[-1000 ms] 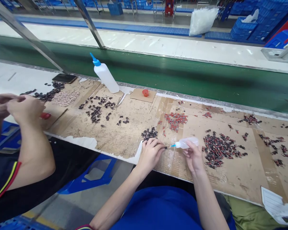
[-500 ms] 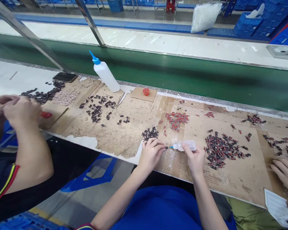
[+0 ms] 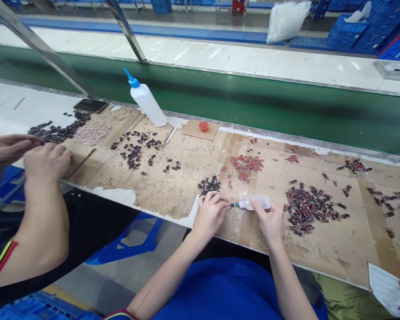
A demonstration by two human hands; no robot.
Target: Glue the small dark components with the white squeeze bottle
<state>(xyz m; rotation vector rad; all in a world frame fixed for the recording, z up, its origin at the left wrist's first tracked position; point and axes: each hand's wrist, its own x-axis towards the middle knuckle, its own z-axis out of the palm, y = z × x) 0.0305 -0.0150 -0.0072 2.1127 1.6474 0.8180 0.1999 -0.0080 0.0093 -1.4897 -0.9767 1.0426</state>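
Observation:
Between thumb and fingers my left hand [image 3: 213, 212] pinches a small black part [image 3: 232, 205]. My right hand [image 3: 269, 218] grips a small clear squeeze bottle [image 3: 256, 202] lying sideways, its thin tip pointing left and meeting the black part, or nearly so. Just beyond my left hand is a pile of small dark parts [image 3: 209, 184]. A heap of small red pieces [image 3: 246, 167] lies past the bottle. To the right of my right hand spreads a larger pile of black-and-red parts [image 3: 308, 209].
A white bottle with a blue nozzle [image 3: 148, 104] stands near the table's back edge. A red cap [image 3: 203, 127] sits on a cardboard piece. Beyond runs a green belt [image 3: 220, 98]. At left, a co-worker's hands [image 3: 46, 162] are over the table. Paper [image 3: 385, 280] lies front right.
The squeeze bottle has shifted slightly left, its tip closer to the black part. The co-worker's hand at right has left the view; the left co-worker's hands have moved apart, covering the red object.

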